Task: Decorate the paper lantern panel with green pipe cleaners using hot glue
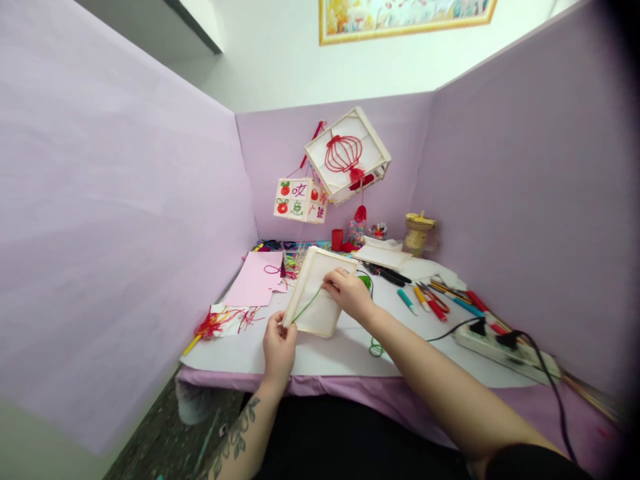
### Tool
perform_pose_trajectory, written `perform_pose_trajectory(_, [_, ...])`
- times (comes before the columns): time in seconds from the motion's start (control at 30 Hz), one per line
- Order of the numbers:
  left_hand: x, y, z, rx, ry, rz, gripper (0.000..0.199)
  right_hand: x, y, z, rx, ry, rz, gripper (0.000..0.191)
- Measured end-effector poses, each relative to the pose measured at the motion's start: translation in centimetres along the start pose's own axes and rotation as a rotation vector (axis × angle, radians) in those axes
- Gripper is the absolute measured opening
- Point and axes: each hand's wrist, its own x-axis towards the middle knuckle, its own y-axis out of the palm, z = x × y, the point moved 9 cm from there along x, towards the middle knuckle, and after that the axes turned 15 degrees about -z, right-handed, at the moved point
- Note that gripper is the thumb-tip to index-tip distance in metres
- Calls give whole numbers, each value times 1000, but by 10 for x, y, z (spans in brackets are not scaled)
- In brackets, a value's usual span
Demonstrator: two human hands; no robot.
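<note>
Had a green string (309, 307) pulled across a pale framed panel (320, 319)

So on my feed, the panel was tilted up over the near middle of the worktop (325, 360), white face toward me. My left hand (280, 347) was down at its near left corner, fingers narrow and pinched on that corner, right where the string ended. Couldn't tell whether they had the string itself too.

My right hand (349, 295) was higher up, in front of the panel's right part, fingers closed in a pinch on the string's other end. The string ran pretty much straight and slanted between the two hands. A loose green coil (376, 347) sat on the worktop just right of the panel, below my right forearm.

Rest of the scene: a pink sheet (254, 280) lay off to the left, with a tangle of red strands (213, 323) nearer me. Black-handled pliers (386, 274) were beyond my right hand, and a power strip (507, 353) took up the near right. At the far side, a large lantern (367, 137) with a red outline on it hung to the right of a smaller lantern (290, 199), and a yellow-lidded cup (419, 235) stood farther right.
</note>
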Motion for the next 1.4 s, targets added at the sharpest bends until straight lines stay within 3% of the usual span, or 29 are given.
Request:
perform_pose_trajectory(0.27, [-3, 1, 4, 3, -66, 20, 38, -4, -21, 14, -184, -174, -267, 15])
perform_pose_trajectory(0.47, [-1, 1, 5, 15, -53, 11, 36, -2, -37, 7, -255, -121, -401, 13])
perform_pose_trajectory(0.6, [1, -1, 5, 22, -10, -13, 34, -4, -35, 6, -271, -125, -386, 13])
perform_pose_trajectory(0.77, [-1, 5, 12, -48, -105, 32, 38, -8, -31, 3, -263, -138, -404, 15])
perform_pose_trajectory(0.93, [4, 7, 4, -101, -105, 26, 37, -2, -22, -4, -246, -171, -399, 12])
perform_pose_trajectory(1.03, [10, 6, -3, -158, -131, 6, 34, 12, -15, -4, -223, -203, -347, 12])
perform_pose_trajectory(1.17, [20, 3, -9, -263, -266, -36, 35, 33, -2, -1, -156, -223, -234, 11])
perform_pose_trajectory(1.3, [28, 0, -13, -292, -368, -69, 36, 47, 14, -3, -71, -158, -130, 8])
perform_pose_trajectory(1.4, [32, 2, -14, -296, -391, -64, 34, 55, 17, -11, -53, -99, -122, 5])
